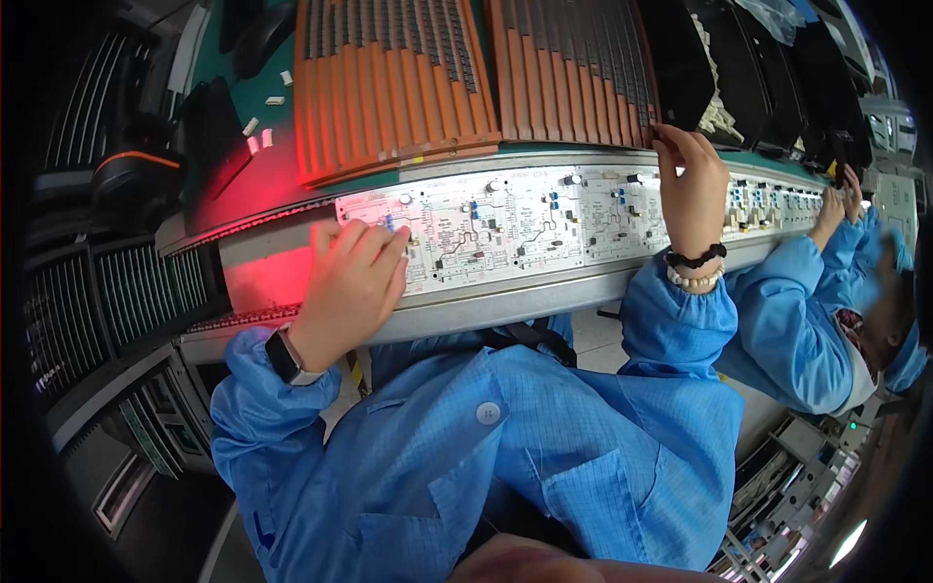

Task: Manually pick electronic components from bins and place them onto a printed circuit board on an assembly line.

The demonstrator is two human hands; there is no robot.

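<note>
A long panel of white circuit boards (457,228) lies on a metal rail conveyor (525,294) in front of me. My left hand (352,277) rests over the panel's left end, its fingers bent down and drawn together beside a small blue component (390,222). Whatever its fingertips hold is hidden. At the lower right corner of a brown slotted tray (559,87), my right hand (694,185) has thumb and forefinger closed over a slot. Dark small parts fill the upper lengths of the slots; the piece at my right fingertips is too small to name.
An orange slotted tray (389,107) of dark parts stands beside the brown one. Loose white connectors (275,100) lie on the green mat at left. Black bins (753,68) stand at upper right. On the right, a co-worker in blue (802,311) reaches over the same line.
</note>
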